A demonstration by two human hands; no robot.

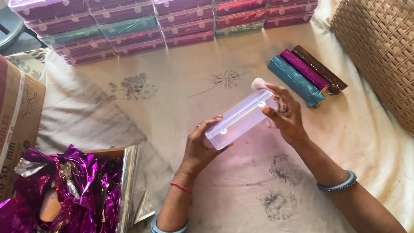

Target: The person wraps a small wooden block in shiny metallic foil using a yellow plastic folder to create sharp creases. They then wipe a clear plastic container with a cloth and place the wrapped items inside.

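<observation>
My left hand (201, 149) and right hand (285, 117) grip a clear plastic box (239, 119), fingers pressed against its ends. Three foil-wrapped bars (305, 74) lie nearby on the cloth-covered surface (175, 94).

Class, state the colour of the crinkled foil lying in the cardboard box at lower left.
Shiny magenta-purple foil with silver patches, seen best in the head view.

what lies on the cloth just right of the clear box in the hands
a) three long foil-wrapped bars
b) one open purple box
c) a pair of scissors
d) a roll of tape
a: three long wrapped bars, teal, magenta and brown, lie side by side on the cloth right of the clear plastic box held by the left hand and right hand.
</observation>
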